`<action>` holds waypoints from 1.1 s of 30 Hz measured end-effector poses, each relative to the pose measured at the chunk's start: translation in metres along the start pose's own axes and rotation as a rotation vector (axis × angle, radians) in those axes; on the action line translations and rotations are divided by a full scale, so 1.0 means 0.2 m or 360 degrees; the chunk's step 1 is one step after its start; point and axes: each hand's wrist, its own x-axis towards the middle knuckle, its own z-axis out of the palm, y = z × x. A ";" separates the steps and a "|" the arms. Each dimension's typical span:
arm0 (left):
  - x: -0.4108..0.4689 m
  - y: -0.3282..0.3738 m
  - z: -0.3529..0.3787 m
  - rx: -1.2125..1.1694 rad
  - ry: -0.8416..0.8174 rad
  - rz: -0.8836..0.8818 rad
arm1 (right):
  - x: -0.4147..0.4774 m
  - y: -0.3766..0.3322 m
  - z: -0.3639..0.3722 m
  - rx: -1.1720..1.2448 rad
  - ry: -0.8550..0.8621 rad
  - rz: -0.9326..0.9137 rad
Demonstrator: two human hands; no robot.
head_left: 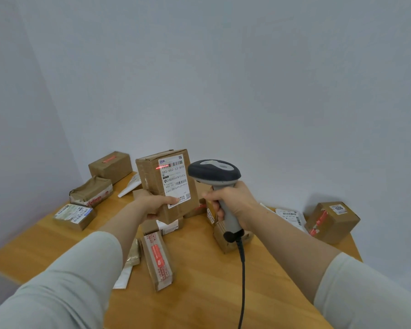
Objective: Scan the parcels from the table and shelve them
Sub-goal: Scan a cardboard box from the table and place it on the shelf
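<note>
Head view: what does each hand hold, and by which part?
Left hand: brown cardboard parcel, lower end. Right hand: grey handheld barcode scanner, its handle.

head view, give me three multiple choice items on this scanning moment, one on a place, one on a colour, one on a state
1. Where does the red scan line fall?
A. on the table
B. across the top barcode of the held parcel's label
C. on the wall

2. What colour is the scanner's cable?
A. black
B. white
C. orange

3. What is the left hand doing?
A. lying flat on the table
B. holding the scanner
C. gripping the held parcel

Answers:
1 B: the red line crosses the label's upper barcode and runs onto the cardboard beside it.
2 A: a black cord hangs from the bottom of the grip.
3 C: its thumb presses the label's lower edge, while the right hand grips the scanner.
</note>
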 end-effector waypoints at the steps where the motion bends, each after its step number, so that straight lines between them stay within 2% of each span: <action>1: 0.01 0.00 -0.01 -0.0003 0.0001 0.0005 | 0.00 -0.01 0.00 -0.0015 -0.0007 -0.0001; 10: 0.08 -0.05 -0.08 -0.0055 0.0050 0.0028 | 0.02 -0.02 0.06 0.0019 -0.0006 0.0012; 16: 0.02 -0.17 -0.17 -0.0335 -0.0261 -0.0026 | 0.03 0.06 0.10 0.0225 0.0201 0.0120; 21: -0.20 -0.28 -0.23 -0.0497 -0.0282 -0.0030 | -0.02 0.13 0.20 0.0440 0.0248 0.0199; 26: -0.51 -0.39 -0.28 -0.0688 -0.0133 -0.0060 | -0.19 0.16 0.34 0.0685 -0.0168 0.0388; 33: -1.11 -0.71 -0.26 -0.0794 0.0164 -0.0052 | -0.58 0.32 0.48 0.0909 -0.0711 0.0497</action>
